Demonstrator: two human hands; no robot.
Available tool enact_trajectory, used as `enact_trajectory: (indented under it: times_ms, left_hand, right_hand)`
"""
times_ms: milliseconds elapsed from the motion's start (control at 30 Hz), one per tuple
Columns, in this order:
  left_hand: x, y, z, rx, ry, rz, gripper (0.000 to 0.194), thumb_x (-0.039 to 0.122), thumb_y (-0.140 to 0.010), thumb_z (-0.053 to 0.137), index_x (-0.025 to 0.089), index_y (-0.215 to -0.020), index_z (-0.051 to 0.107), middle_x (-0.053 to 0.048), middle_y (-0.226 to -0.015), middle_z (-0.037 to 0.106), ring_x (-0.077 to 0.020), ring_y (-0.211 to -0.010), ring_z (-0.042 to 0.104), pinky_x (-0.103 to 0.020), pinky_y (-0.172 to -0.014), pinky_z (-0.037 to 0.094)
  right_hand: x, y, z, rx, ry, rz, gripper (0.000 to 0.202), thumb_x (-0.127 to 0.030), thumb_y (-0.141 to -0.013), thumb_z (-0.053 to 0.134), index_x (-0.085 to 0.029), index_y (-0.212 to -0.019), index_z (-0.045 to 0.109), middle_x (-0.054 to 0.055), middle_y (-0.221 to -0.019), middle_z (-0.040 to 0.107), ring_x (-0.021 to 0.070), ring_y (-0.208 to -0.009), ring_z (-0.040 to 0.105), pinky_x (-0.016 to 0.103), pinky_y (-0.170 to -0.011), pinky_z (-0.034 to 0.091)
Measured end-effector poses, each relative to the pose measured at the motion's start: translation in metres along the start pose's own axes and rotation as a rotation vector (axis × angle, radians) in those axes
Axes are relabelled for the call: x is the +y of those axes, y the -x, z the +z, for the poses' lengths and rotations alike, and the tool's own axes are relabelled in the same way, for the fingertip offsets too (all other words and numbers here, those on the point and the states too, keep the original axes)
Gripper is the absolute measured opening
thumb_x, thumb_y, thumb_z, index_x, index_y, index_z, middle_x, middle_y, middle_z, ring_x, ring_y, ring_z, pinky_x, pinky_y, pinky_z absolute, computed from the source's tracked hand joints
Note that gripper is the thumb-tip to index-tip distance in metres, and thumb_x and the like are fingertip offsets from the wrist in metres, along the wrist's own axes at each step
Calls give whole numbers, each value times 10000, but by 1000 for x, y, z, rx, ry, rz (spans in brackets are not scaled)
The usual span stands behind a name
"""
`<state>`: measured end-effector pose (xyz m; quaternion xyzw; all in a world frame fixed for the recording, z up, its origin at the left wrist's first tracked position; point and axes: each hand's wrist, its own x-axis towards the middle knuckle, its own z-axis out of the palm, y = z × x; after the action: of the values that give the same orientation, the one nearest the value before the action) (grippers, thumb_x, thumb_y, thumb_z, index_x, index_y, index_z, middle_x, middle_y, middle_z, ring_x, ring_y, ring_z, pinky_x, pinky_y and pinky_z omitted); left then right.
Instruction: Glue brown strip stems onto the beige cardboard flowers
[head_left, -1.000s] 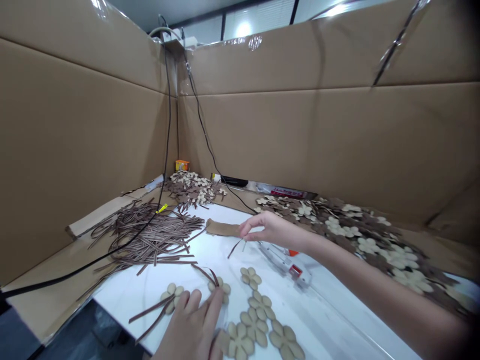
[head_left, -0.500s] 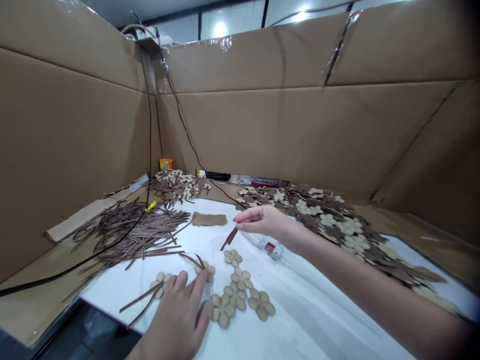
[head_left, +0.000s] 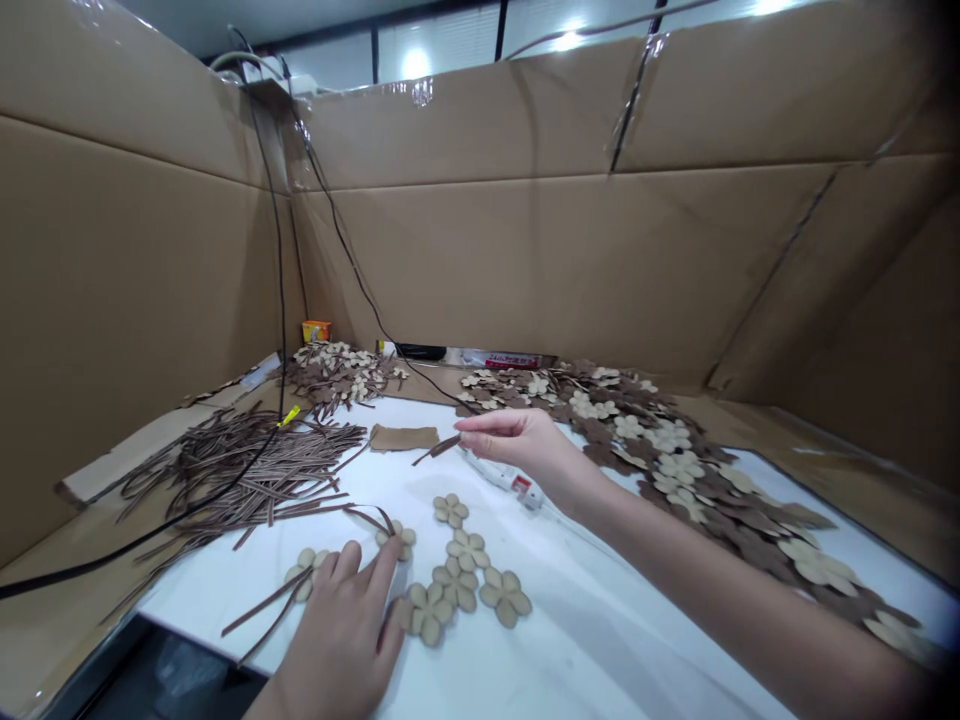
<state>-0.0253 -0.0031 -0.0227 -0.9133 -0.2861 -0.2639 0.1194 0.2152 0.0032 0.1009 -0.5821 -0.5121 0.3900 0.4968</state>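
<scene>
My left hand (head_left: 341, 625) rests on the white board, fingers spread and bent. Its index fingertip presses a thin brown strip (head_left: 380, 521) against a small beige flower (head_left: 405, 541). Beside its knuckles lies another beige flower (head_left: 301, 572) with brown strips across it. My right hand (head_left: 521, 445) pinches a short bundle of brown strips (head_left: 436, 450) between thumb and fingers, raised above the board. Several beige petal flowers, one of them a flower (head_left: 505, 597) on the right, lie between my hands. Under my right hand is a white device with a red switch (head_left: 521, 485).
A heap of brown strips (head_left: 255, 465) lies at left, crossed by a black cable (head_left: 280, 300). Flower cutouts are piled at the back left (head_left: 341, 370) and along the right (head_left: 675, 465). A brown rectangular piece (head_left: 403, 438) sits mid-board. Tall cardboard walls (head_left: 480, 250) enclose everything.
The strips in my right hand have swung from hanging downward to lying nearly level, pointing left. My left index finger stays on the flower. The whole view has shifted slightly.
</scene>
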Motion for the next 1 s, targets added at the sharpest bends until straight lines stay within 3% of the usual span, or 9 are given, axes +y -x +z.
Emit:
enact_trajectory:
  times_ms: [167,367,667,1000]
  left_hand:
    - [0,-4,-5,22,8,28,461,156,-817,427,58,-1267,433,-115,-884,665,-269,-794,461,-395,-723,319]
    - [-1,-5,-8,-55,43,2,453,188,-835,436,59,-1269,442,-112,-935,672,-256,-779,457,-380,-707,323]
    - [1,-10,-14,-238,106,-79,482,219,-851,417,64,-1307,438,-103,-1031,664,-261,-814,466,-395,-742,331]
    - [6,-16,-21,-446,152,-216,513,224,-858,368,97,-1354,397,-138,-1040,634,-297,-901,461,-450,-786,347]
  right_hand:
    - [2,1,3,-19,-221,5,244,-286,-653,757,-228,-890,738,21,-888,728,116,-821,646,247,-856,488]
    - [-4,5,6,-63,-310,104,171,-145,-726,685,-202,-879,738,23,-881,721,104,-819,652,234,-880,491]
    - [-3,8,7,-180,-423,135,188,-244,-799,622,-163,-933,725,72,-901,709,123,-843,646,212,-835,499]
    - [8,1,7,-164,-447,117,181,-195,-714,712,-201,-894,727,15,-862,702,82,-781,634,179,-797,497]
